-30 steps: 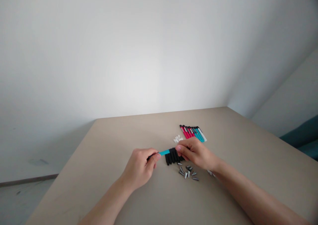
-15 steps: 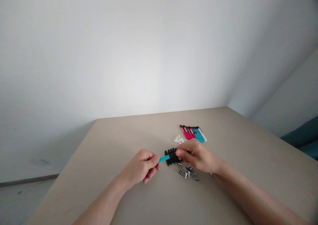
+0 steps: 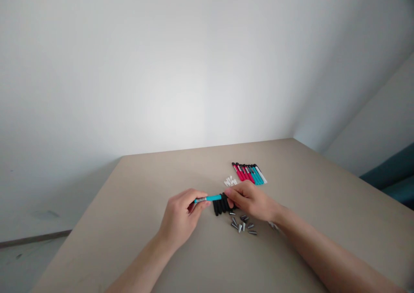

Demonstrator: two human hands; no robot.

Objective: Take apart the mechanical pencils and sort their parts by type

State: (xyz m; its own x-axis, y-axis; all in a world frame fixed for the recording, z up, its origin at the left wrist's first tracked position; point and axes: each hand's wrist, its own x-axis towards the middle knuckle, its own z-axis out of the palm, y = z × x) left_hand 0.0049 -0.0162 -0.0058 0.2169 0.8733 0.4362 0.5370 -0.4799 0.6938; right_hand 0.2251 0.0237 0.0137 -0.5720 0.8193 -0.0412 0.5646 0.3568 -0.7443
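My left hand (image 3: 184, 213) is closed in a pinch on the left part of a teal pen (image 3: 213, 197), which lies nearly level above the table. A small printed label shows on the barrel between the fingers. At the pen's right end, my right hand (image 3: 247, 198) is closed, thumb and fingers gripping its dark end, mostly hidden by them. Right below the pen lies a row of black tubular parts (image 3: 220, 207), partly covered by the pen and right hand. Several silver cone-shaped pieces (image 3: 243, 226) are scattered just under the right hand.
Farther back lies a row of red, teal and white pens (image 3: 249, 173) with black ends. Small white pieces (image 3: 230, 181) sit beside them. More small pieces (image 3: 273, 225) show partly behind the right forearm. A white wall (image 3: 161, 69) rises behind the beige table (image 3: 152, 176).
My left hand has turned and risen slightly, its grip shifting so the pen's left end and label now show. The pen now lies more level. My right hand stays at its right end.
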